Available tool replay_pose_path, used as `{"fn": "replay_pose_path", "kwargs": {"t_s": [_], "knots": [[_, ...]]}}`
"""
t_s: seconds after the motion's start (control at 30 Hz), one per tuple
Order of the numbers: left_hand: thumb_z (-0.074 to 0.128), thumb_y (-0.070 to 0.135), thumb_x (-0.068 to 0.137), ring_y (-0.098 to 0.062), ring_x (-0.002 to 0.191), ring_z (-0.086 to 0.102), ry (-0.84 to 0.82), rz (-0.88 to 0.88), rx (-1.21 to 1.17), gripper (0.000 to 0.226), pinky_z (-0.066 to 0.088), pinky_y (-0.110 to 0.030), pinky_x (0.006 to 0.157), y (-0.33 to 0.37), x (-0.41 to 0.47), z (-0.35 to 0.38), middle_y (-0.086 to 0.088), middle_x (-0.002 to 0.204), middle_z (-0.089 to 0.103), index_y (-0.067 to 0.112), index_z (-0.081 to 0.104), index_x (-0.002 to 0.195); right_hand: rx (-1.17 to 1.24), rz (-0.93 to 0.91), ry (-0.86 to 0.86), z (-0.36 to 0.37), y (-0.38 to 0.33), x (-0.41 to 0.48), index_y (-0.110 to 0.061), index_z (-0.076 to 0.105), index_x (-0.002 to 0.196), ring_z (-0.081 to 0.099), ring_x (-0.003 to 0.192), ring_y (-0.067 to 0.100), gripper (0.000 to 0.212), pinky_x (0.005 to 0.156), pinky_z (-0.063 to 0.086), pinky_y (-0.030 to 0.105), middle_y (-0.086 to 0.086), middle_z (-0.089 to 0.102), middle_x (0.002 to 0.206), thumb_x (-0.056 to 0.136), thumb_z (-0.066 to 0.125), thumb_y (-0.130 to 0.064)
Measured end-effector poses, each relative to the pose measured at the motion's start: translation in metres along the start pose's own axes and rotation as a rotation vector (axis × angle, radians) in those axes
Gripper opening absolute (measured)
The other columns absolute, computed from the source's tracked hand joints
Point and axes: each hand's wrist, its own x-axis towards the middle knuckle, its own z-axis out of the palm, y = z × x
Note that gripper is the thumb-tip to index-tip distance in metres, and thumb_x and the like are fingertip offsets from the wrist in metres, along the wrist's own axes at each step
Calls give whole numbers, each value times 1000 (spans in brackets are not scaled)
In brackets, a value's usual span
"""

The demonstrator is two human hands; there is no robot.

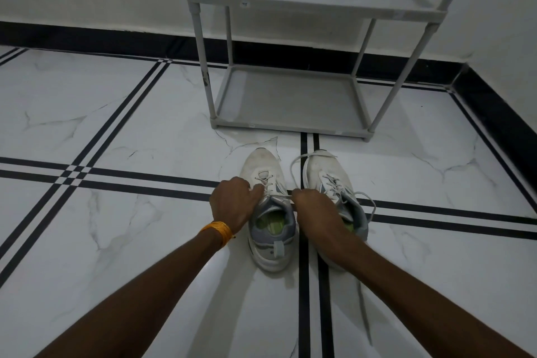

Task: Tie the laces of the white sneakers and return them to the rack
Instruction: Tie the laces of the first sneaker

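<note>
Presently, two white low-top sneakers with grey heel collars stand side by side, toes toward the wall, on a white marble-patterned tile floor (116, 131) crossed by black stripes. The left sneaker (268, 212) sits between both hands; the right sneaker (331, 177) is just beside it, its heel hidden behind the right forearm. The left hand (232, 203), with an orange thread band (218, 230) at the wrist, is closed, fingertips pinching the white lace (279, 197) at the left side of the left sneaker's tongue. The right hand (312, 208) is closed on the same lace at the opposite side, and the strand runs taut between the two hands. The right sneaker's laces (296, 167) lie loose, one looping past its toe, another trailing off its right side. The grey plastic two-shelf rack (290, 125) stands just beyond the toes, against the wall, apart from both sneakers.
</note>
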Motion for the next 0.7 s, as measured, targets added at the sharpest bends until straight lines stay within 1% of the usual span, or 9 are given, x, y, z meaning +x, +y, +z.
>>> {"fn": "replay_pose_path", "kwargs": {"t_s": [0.07, 0.13, 0.2, 0.3, 0.37, 0.4, 0.53, 0.67, 0.7], "knots": [[49, 41, 90, -20, 52, 54, 4, 20, 82, 49, 50, -30, 57, -2, 3, -5, -4, 49, 52, 10, 59, 53, -93, -13, 6, 1, 2, -1, -5, 58, 113, 65, 102, 33, 25, 83, 50, 39, 15, 66, 113, 88, 53, -2], [50, 38, 89, -20, 51, 53, -15, 43, 133, 46, 45, -27, 51, -3, 2, -6, -4, 49, 52, 11, 57, 52, -151, -25, 2, 2, 2, -4, -6, 57, 115, 65, 104, 34, 26, 84, 51, 40, 15, 66, 115, 90, 53, -4], [51, 36, 88, -20, 51, 50, -31, 50, 152, 44, 37, -25, 51, -3, 2, -7, -4, 49, 50, 11, 55, 51, -169, -29, -9, 4, 1, -4, -6, 57, 115, 65, 103, 34, 25, 84, 50, 41, 16, 66, 115, 90, 52, -4], [52, 33, 88, -21, 52, 50, -33, 47, 157, 43, 36, -25, 51, -3, 3, -8, -5, 48, 48, 10, 54, 51, -174, -12, -27, 1, -2, -3, -4, 58, 114, 64, 104, 34, 24, 84, 50, 40, 17, 66, 114, 91, 50, -3], [53, 32, 87, -20, 50, 48, -33, 43, 152, 43, 31, -24, 49, -2, 4, -9, -3, 46, 45, 10, 53, 51, -165, 0, -52, -2, -4, -3, -3, 58, 114, 64, 105, 35, 25, 85, 49, 41, 18, 65, 115, 92, 49, -4], [53, 32, 87, -20, 49, 48, -30, 38, 143, 42, 32, -24, 49, -2, 5, -9, -3, 46, 45, 9, 54, 52, -156, 4, -64, -4, -5, -3, -2, 59, 115, 63, 106, 35, 25, 86, 49, 41, 19, 65, 116, 92, 49, -4], [53, 33, 88, -26, 57, 58, 12, -24, 108, 41, 52, -31, 58, -8, 12, -12, -9, 55, 60, 6, 64, 59, -83, -3, -44, -2, -15, 4, -2, 60, 112, 64, 101, 33, 22, 83, 49, 39, 18, 67, 112, 94, 48, -8], [51, 34, 89, -27, 60, 61, 71, -80, 106, 42, 44, -29, 55, -16, 23, -15, -9, 58, 60, 7, 59, 58, -9, -14, -72, 5, -25, 17, -1, 59, 111, 63, 102, 35, 21, 81, 48, 38, 19, 65, 112, 94, 47, -5], [50, 34, 89, -28, 62, 63, 67, -73, 108, 42, 46, -29, 56, -16, 24, -14, -9, 59, 61, 7, 60, 59, 28, -12, -75, 6, -23, 19, -2, 60, 108, 64, 100, 35, 21, 79, 48, 37, 20, 66, 109, 93, 46, -5]]}}
